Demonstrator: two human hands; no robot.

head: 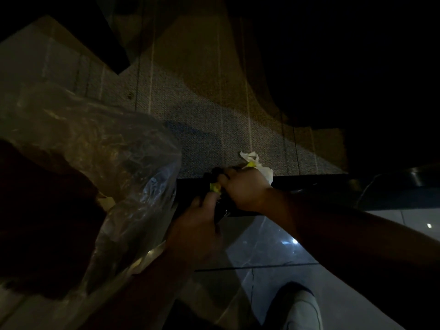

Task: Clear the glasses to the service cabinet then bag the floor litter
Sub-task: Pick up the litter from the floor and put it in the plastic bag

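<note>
Low over the floor, my right hand (245, 189) is closed around a crumpled white paper napkin (260, 166) with yellow bits in it. Just below and to its left, my left hand (195, 225) pinches a small yellow scrap (215, 187) that lies against a dark item between the two hands. What the dark item is cannot be made out in the dim light. A large clear plastic bag (107, 163) hangs at the left, right beside my left forearm. How the bag is held is hidden. No glasses are in view.
Grey patterned carpet (190, 115) covers the floor ahead. A dark strip (309, 182) separates it from glossy tiles (273, 246) nearer to me. My light shoe (300, 310) stands on the tiles at the lower right. Dark furniture fills the top right and upper left.
</note>
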